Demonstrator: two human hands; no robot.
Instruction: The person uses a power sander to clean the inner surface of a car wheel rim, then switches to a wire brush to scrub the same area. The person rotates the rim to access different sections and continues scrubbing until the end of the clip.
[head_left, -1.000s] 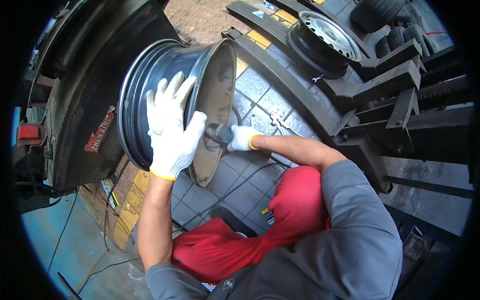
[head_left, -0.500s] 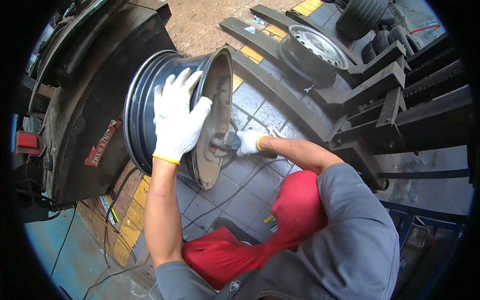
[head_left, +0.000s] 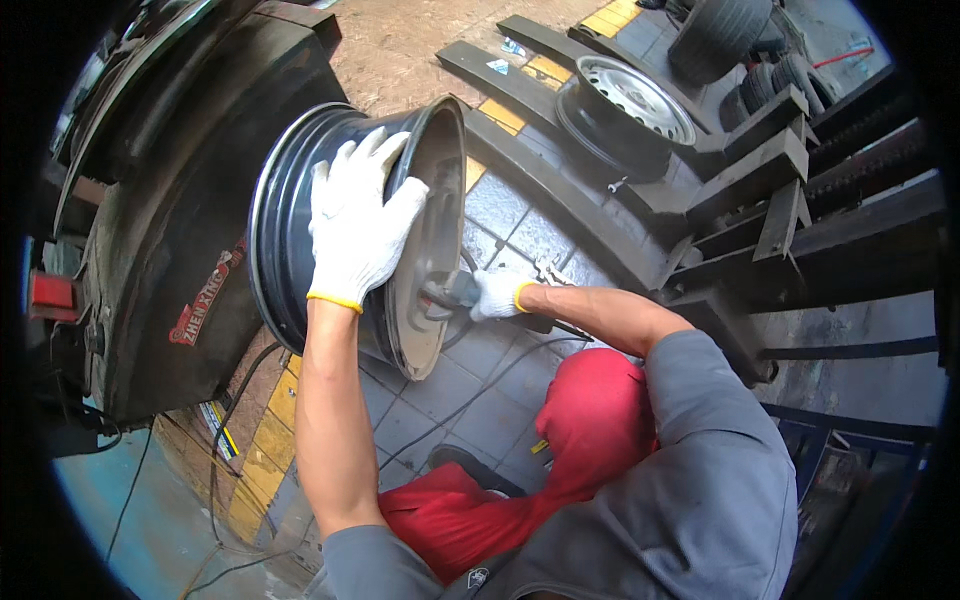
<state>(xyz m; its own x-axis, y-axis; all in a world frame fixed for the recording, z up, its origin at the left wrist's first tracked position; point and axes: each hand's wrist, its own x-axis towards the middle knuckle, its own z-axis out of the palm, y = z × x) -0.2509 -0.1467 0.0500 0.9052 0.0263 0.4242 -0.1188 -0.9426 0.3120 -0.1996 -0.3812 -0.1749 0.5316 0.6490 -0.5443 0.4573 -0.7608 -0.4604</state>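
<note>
While the left hand (head_left: 362,228) splays on a dark, ribbed wheel (head_left: 294,225), the right hand (head_left: 497,294) clasps a tool (head_left: 455,290).

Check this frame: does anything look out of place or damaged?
A dark cable lies loosely across the tiles near one shoe, untidy underfoot. The wheel under the left hand has a patchy brownish face; whether dirt or damage, I cannot tell.

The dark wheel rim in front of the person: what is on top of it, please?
The white-gloved left hand lies spread on the barrel of the dark wheel rim. The surface directly beneath the palm is covered, so it cannot be seen.
</note>
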